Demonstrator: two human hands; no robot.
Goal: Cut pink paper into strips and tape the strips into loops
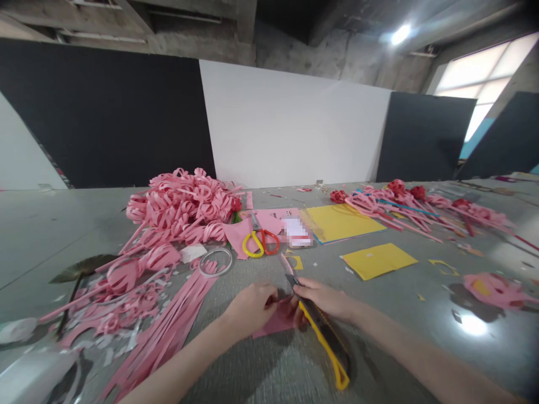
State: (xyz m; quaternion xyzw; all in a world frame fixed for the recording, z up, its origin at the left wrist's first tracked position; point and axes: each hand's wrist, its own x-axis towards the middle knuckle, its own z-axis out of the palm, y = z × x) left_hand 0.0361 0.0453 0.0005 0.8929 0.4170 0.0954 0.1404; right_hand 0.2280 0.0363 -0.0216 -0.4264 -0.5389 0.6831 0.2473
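Many narrow pink strips (178, 321) lie left of the left fingers (263, 293), closed on flat paper (275, 326); right fingers (306, 287) wrap a utility knife (322, 332); ring-handled scissors (256, 228) lie beyond.

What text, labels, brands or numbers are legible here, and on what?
None legible.
Pink sheet: small dark marks, too small to read.
White rectangle beside it: pixelated, unreadable.
Cutter in right hand: no text I can make out.
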